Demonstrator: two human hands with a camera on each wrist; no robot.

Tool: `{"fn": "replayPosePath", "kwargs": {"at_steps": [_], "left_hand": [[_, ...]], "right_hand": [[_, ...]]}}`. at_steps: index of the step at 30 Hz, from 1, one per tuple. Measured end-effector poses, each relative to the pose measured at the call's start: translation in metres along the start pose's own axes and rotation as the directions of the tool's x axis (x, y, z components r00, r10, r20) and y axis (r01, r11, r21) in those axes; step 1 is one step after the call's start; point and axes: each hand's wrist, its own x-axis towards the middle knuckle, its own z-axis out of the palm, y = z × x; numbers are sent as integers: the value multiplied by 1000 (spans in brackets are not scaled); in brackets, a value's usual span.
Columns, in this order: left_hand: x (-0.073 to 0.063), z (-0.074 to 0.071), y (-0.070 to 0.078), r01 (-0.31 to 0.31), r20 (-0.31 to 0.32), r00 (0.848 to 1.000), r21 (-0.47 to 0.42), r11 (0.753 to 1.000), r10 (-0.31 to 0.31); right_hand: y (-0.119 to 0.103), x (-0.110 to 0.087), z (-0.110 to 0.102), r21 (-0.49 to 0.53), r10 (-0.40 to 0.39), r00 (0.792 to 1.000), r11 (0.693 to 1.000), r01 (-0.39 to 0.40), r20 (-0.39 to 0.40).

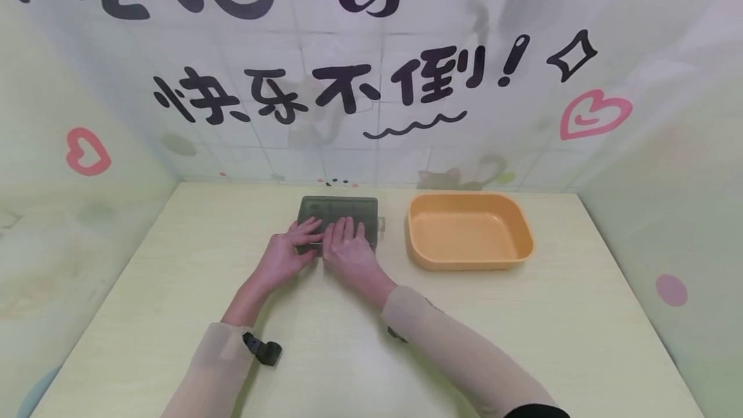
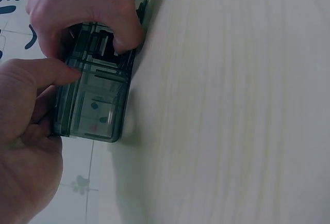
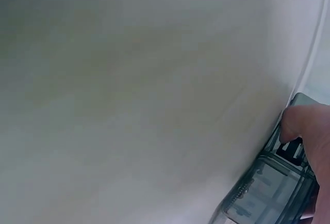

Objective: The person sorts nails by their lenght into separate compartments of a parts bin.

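A dark translucent plastic compartment box lies near the back of the table, with inner dividers showing through its walls. My left hand grips its left front part, fingers over the top and thumb low at the front edge. Beside it, my right hand holds the middle of the front edge, its fingers lying across the lid. In the left wrist view the right hand curls over the box, thumb against its front face by a black part. The right wrist view shows the box under the right thumb.
An orange rectangular tray stands on the table to the right of the box. A pale tab sticks out at the box's right side. Behind the light wooden table rises a printed wall sheet, with side panels left and right.
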Motion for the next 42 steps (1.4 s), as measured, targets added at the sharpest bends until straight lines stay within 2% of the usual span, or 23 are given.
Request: {"fn": "replayPosePath", "kwargs": {"at_steps": [14,22,28,31,36,42], "left_hand": [[1,0,0,-8,13,1000,-5,1000,8],[0,0,1,3,9,1000,-13,1000,-3],[2,0,0,-37,-20,999,-11,999,37],[3,0,0,-57,-27,998,-15,998,56],[3,1,0,-55,-17,998,-11,998,55],[2,1,-2,-32,-15,999,-12,999,32]], "right_hand": [[3,0,5,1,1,998,1000,-1,-55],[-1,2,1,-26,8,1000,1000,-9,-21],[-5,5,1,-32,40,998,999,-42,-51],[-8,7,1,1,81,996,997,-81,-30],[-11,8,1,61,143,989,988,-144,31],[-14,8,1,96,152,985,982,-160,79]]}}
